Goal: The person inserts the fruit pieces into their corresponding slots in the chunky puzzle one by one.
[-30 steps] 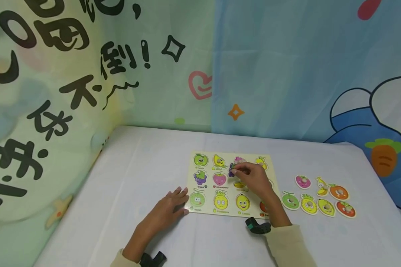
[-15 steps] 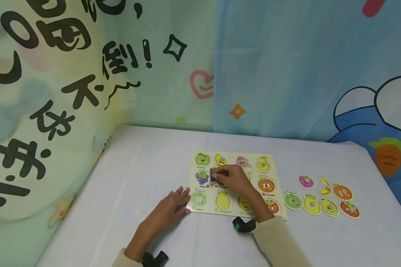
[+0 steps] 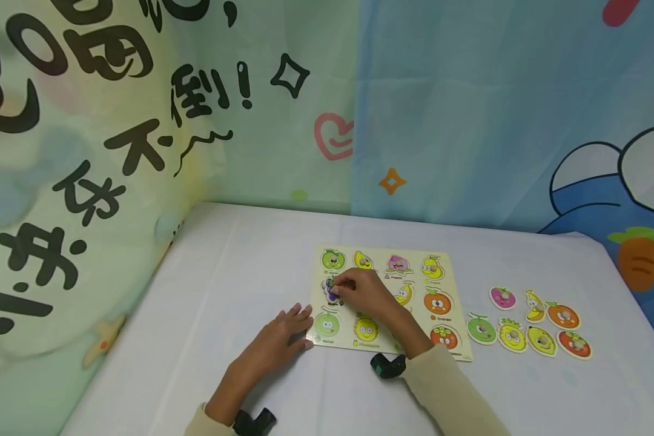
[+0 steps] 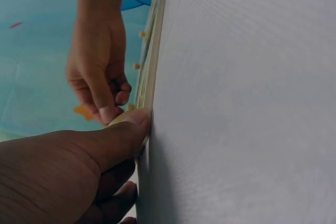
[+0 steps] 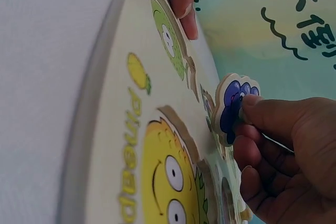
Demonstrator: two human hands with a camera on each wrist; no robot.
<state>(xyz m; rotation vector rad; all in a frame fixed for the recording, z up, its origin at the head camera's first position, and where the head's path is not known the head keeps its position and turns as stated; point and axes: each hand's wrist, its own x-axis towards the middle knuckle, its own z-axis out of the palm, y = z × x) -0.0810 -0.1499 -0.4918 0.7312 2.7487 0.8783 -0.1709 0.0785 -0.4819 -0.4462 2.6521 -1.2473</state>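
Between thumb and fingertips, my right hand pinches a purple grape puzzle piece with a pale wooden edge. In the head view the piece overlaps the grape picture in the middle row, left column of a cream wooden fruit puzzle board; in the right wrist view it is tilted, close over the board. My left hand lies on the table with fingers spread, its thumb touching the board's left edge near the front corner. The right hand hides the strawberry picture, and the right forearm covers the lemon picture.
Right of the board lie several loose pieces: melon, pineapple, lemon, tomato, orange, banana and a round purple fruit. Apple, peach and pear pieces show knobs on the board.
My right hand has moved left across the board with the grape piece, from near the peach to the grape picture. My left hand stays at the board's edge.
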